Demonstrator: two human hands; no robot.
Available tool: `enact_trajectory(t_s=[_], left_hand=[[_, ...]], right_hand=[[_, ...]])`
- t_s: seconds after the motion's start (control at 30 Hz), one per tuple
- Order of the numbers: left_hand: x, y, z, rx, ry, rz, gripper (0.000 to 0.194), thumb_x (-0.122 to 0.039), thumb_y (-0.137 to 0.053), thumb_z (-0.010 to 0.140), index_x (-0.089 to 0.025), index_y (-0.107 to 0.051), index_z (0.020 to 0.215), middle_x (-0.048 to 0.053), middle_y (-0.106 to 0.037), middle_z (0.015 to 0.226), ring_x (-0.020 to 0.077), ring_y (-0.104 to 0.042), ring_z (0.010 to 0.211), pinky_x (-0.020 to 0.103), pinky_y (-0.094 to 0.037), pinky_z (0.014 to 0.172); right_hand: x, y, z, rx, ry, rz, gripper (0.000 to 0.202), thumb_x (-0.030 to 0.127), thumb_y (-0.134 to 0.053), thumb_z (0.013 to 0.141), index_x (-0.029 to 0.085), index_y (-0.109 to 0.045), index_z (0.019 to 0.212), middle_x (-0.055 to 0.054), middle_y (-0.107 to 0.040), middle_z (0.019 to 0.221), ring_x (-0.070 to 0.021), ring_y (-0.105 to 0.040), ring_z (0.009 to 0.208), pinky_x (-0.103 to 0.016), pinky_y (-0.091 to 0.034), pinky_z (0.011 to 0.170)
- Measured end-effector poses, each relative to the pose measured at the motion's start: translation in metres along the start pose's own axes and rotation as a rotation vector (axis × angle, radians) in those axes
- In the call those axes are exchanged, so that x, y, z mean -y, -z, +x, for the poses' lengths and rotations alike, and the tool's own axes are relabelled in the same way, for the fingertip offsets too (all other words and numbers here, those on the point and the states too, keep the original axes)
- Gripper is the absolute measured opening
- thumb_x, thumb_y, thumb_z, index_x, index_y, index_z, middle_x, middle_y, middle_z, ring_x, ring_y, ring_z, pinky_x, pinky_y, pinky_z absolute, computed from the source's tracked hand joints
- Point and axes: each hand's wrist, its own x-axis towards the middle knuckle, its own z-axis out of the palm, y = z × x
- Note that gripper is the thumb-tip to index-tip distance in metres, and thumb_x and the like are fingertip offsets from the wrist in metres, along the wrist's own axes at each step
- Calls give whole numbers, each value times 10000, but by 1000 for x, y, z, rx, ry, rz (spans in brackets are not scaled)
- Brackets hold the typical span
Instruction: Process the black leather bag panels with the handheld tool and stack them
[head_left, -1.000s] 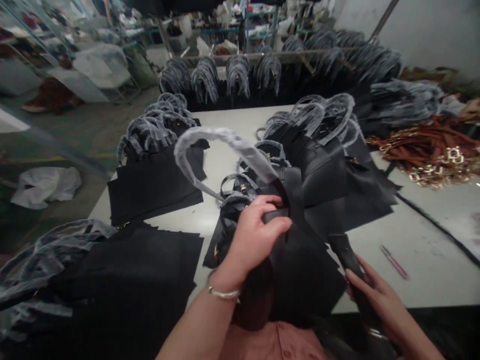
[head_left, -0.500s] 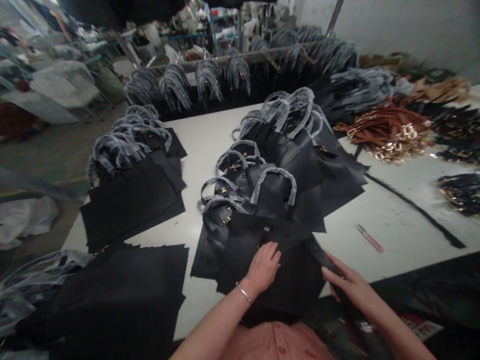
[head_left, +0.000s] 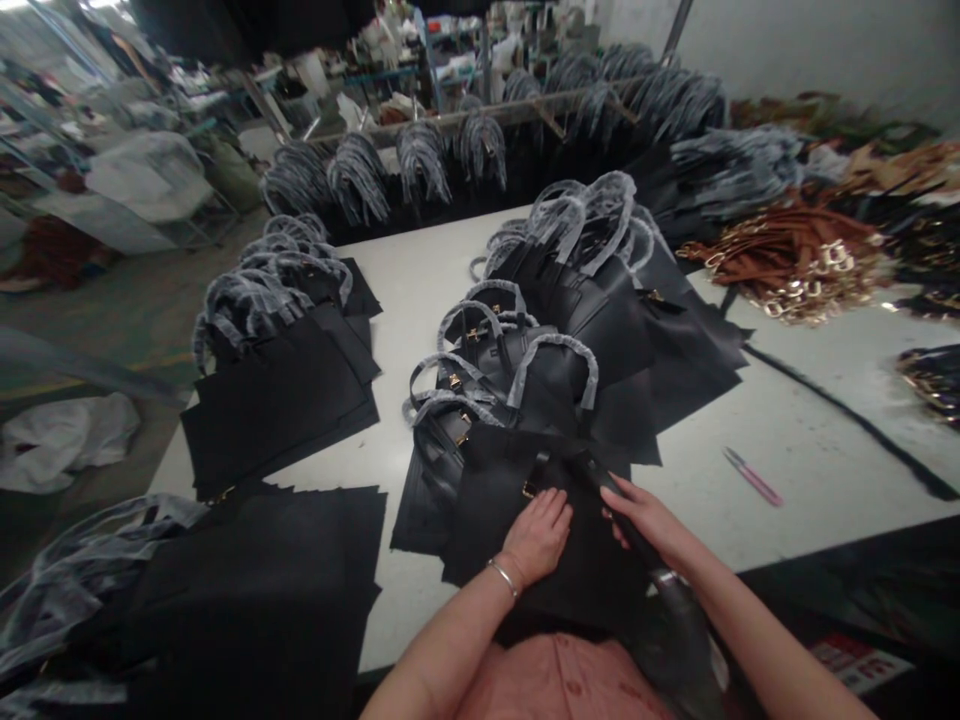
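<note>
- Bag (head_left: 480, 500), black and flat, lies at the counter's near edge under both hands; any contents are hidden from view.
- Left hand (head_left: 536, 538) rests palm down on it, fingers loosely spread, just below a small strap with a gold buckle (head_left: 529, 490).
- Right hand (head_left: 637, 515) is closed around a long black object (head_left: 671, 600) with a silvery band, its tip over the bag; what it is I cannot tell.
- More black bags with film-wrapped handles crowd close behind (head_left: 555, 375) and pile up at left (head_left: 285, 390) and near left (head_left: 255, 580).
- Red-and-white printed sheet (head_left: 862, 660), lower right: print too blurred to read.
- On the counter (head_left: 697, 490), pink-handled snips (head_left: 754, 478) lie right of the hands, near a black strip (head_left: 847, 420); brown straps (head_left: 787, 245) with gold metal pieces sit beyond.
- Wrapped handles hang along a rack (head_left: 420, 165) behind the counter.
</note>
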Motion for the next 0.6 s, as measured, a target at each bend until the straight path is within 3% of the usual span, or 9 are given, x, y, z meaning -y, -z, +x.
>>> enact_trajectory(t_s=[0.13, 0.23, 0.5, 0.6], left_hand=[[0, 2, -1, 7, 29, -18, 373, -263, -412, 924, -130, -512, 1258, 103, -469, 1386, 217, -377, 1322, 378, -338, 1108], [-1, 4, 0, 18, 37, -58, 373, -264, -409, 924, -138, -508, 1262, 93, -470, 1387, 210, -377, 1320, 373, -333, 1112], [3, 15, -1, 12, 59, -305, 334, -206, -434, 909, -165, -497, 1234, 89, -494, 1342, 207, -415, 1281, 393, -364, 1097], [6, 18, -5, -97, 229, -538, 193, -204, -474, 893, -174, -536, 1074, 89, -543, 1178, 183, -527, 1116, 349, -480, 964]], right_hand=[[-9, 4, -16, -15, -12, -47, 704, 441, -602, 826, 203, -326, 1428, 29, -585, 677, -107, -533, 404, -211, -420, 351], [-14, 7, -27, 0, -44, -98, 703, 472, -590, 822, 168, -360, 1413, 19, -600, 659, -116, -532, 383, -218, -408, 332], [3, -7, -21, -123, 165, -196, 722, 480, -602, 824, 179, -350, 1430, 63, -570, 561, -121, -532, 427, -231, -444, 414], [3, -1, -33, -63, 132, -177, 736, 492, -610, 812, 175, -353, 1424, 39, -602, 644, -129, -552, 436, -243, -444, 396]])
